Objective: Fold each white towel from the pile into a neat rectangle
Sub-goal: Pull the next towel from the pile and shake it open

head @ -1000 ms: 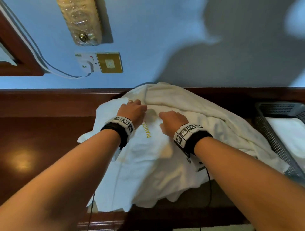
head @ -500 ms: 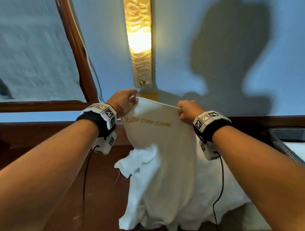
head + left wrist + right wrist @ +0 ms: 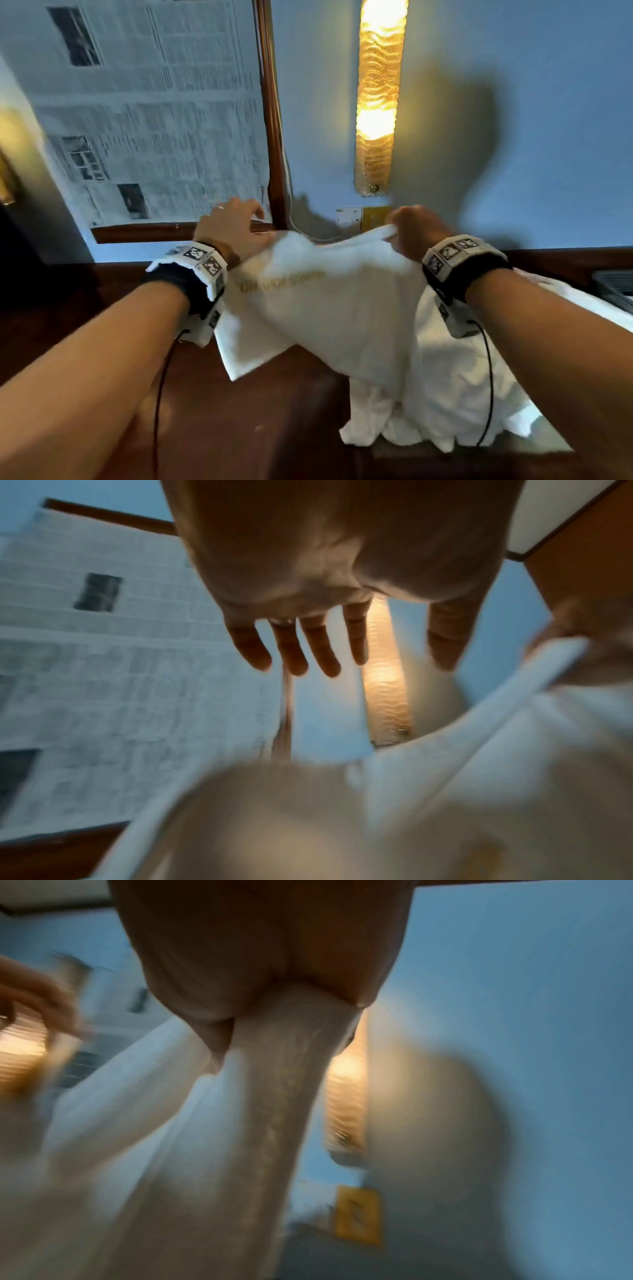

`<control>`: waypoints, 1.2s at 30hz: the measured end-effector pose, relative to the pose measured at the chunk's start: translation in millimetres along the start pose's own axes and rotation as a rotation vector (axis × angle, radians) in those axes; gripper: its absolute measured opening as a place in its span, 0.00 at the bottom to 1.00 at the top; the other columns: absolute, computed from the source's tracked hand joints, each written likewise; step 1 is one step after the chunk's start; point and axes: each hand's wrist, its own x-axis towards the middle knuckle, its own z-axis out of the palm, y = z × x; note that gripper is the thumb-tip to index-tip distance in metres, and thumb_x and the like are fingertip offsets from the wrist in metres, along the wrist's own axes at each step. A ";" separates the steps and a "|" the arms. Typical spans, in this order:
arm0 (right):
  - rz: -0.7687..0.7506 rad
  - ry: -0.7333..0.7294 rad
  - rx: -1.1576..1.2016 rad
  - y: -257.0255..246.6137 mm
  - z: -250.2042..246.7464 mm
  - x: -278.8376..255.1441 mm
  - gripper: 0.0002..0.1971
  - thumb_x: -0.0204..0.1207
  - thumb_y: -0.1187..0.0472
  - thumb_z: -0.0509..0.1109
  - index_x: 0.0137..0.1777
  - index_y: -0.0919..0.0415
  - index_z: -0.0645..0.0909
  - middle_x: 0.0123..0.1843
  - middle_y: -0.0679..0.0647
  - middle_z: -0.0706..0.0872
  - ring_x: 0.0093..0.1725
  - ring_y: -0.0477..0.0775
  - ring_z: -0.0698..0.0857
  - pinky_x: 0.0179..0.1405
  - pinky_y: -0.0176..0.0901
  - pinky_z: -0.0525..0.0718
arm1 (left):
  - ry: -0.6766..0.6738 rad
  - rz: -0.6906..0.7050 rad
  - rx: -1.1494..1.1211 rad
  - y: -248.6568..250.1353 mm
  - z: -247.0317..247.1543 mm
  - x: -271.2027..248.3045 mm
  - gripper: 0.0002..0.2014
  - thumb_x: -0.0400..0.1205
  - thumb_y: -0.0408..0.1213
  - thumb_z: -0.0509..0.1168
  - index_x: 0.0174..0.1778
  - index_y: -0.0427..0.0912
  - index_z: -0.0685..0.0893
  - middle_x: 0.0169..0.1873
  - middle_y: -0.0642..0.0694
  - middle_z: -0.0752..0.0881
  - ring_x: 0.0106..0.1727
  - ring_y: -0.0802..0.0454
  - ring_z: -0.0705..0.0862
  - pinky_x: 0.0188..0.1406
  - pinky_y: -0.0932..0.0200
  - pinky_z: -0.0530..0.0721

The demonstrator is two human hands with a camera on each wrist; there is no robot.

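I see the blue wall (image 3: pixel 513 68) filling the background, with newspaper sheets (image 3: pixel 147 113) taped inside a wooden frame (image 3: pixel 272 137) on the left side. Below it runs the dark wooden desk (image 3: pixel 257 411). The pile of white towels (image 3: pixel 455 394) lies on the desk toward the right, partly under my right forearm. One towel (image 3: pixel 325 308) with gold lettering is lifted above the desk, hanging between my two hands and drooping at its left corner. A lit amber wall lamp (image 3: pixel 376 102) stands upright on the wall above the towel. My right hand (image 3: pixel 411 229) is closed in a fist around the bunched top edge of the towel; the right wrist view shows the cloth squeezed between the curled fingers (image 3: pixel 192 988) and the palm. My left hand (image 3: pixel 229 226) is beside the towel's other top corner; in the left wrist view its fingers (image 3: pixel 318 647) are spread straight with nothing between them, and the towel edge sits below them, blurred. A wall socket (image 3: pixel 348 217) and a brass switch plate (image 3: pixel 375 217) sit just behind the hands.
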 end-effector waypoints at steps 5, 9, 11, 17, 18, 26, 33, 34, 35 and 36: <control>-0.238 0.077 0.012 -78.5 -13.7 -7.9 0.15 0.72 0.62 0.70 0.58 0.51 0.88 0.58 0.59 0.88 0.62 0.65 0.84 0.61 0.50 0.81 | -0.180 0.152 -0.449 46.0 49.1 -29.5 0.15 0.72 0.60 0.74 0.38 0.55 0.80 0.35 0.56 0.80 0.41 0.50 0.78 0.47 0.52 0.78; -0.106 0.005 -0.074 -67.3 -9.2 -12.7 0.07 0.74 0.56 0.70 0.49 0.53 0.88 0.55 0.60 0.88 0.58 0.68 0.85 0.56 0.51 0.83 | 0.008 0.134 -0.450 31.1 40.3 -25.3 0.12 0.87 0.36 0.62 0.38 0.49 0.83 0.32 0.51 0.84 0.41 0.44 0.83 0.47 0.51 0.79; -0.006 0.004 -0.047 -44.5 -5.2 -15.9 0.05 0.72 0.60 0.67 0.37 0.56 0.82 0.52 0.62 0.88 0.55 0.69 0.86 0.50 0.47 0.80 | 0.064 0.109 -0.448 12.7 26.2 -20.5 0.12 0.89 0.37 0.58 0.39 0.47 0.80 0.33 0.50 0.82 0.41 0.42 0.85 0.47 0.49 0.79; -0.118 0.028 0.037 -51.4 -4.7 -14.4 0.09 0.70 0.64 0.66 0.44 0.56 0.89 0.46 0.59 0.89 0.49 0.65 0.86 0.45 0.46 0.81 | -0.208 0.179 -0.597 40.8 43.5 -21.6 0.16 0.72 0.54 0.77 0.51 0.55 0.83 0.41 0.54 0.85 0.38 0.60 0.82 0.46 0.57 0.79; -0.149 0.052 0.066 -56.3 -8.8 -9.8 0.09 0.69 0.64 0.67 0.43 0.55 0.89 0.45 0.58 0.90 0.47 0.64 0.86 0.45 0.47 0.82 | -0.270 0.184 -0.625 53.5 53.8 -21.9 0.21 0.71 0.57 0.78 0.56 0.54 0.83 0.42 0.55 0.85 0.40 0.60 0.83 0.48 0.57 0.81; -0.064 -0.036 -0.054 -6.9 -9.4 10.9 0.13 0.76 0.50 0.74 0.34 0.51 0.78 0.44 0.55 0.86 0.46 0.60 0.82 0.43 0.45 0.74 | -0.050 0.255 -0.471 69.5 57.7 21.7 0.08 0.85 0.36 0.63 0.47 0.43 0.88 0.37 0.50 0.85 0.42 0.50 0.83 0.42 0.55 0.74; 0.142 0.210 0.966 -4.1 24.9 36.7 0.07 0.75 0.63 0.78 0.38 0.65 0.85 0.33 0.54 0.83 0.33 0.50 0.77 0.33 0.43 0.76 | -0.164 0.147 -0.577 64.8 54.1 45.5 0.15 0.84 0.43 0.68 0.31 0.45 0.79 0.25 0.52 0.76 0.29 0.53 0.74 0.33 0.54 0.67; 0.071 0.213 0.948 -12.6 25.1 42.6 0.07 0.75 0.64 0.77 0.36 0.61 0.85 0.31 0.51 0.82 0.31 0.49 0.75 0.33 0.42 0.73 | -0.159 0.143 -0.608 66.8 58.6 46.1 0.12 0.82 0.46 0.69 0.35 0.44 0.82 0.28 0.50 0.79 0.31 0.53 0.76 0.35 0.54 0.70; -0.024 0.202 0.891 -21.3 23.9 47.8 0.09 0.75 0.64 0.76 0.34 0.57 0.85 0.29 0.48 0.81 0.31 0.49 0.75 0.32 0.43 0.72 | -0.143 0.140 -0.651 70.9 62.3 46.3 0.11 0.81 0.49 0.70 0.40 0.46 0.86 0.32 0.49 0.84 0.34 0.53 0.79 0.37 0.54 0.73; -0.126 0.189 0.808 -28.9 23.8 52.4 0.10 0.74 0.65 0.75 0.33 0.54 0.85 0.29 0.46 0.82 0.31 0.51 0.77 0.33 0.45 0.73 | -0.106 0.145 -0.692 74.1 66.0 47.6 0.10 0.81 0.50 0.69 0.42 0.47 0.88 0.35 0.48 0.86 0.35 0.53 0.80 0.38 0.55 0.75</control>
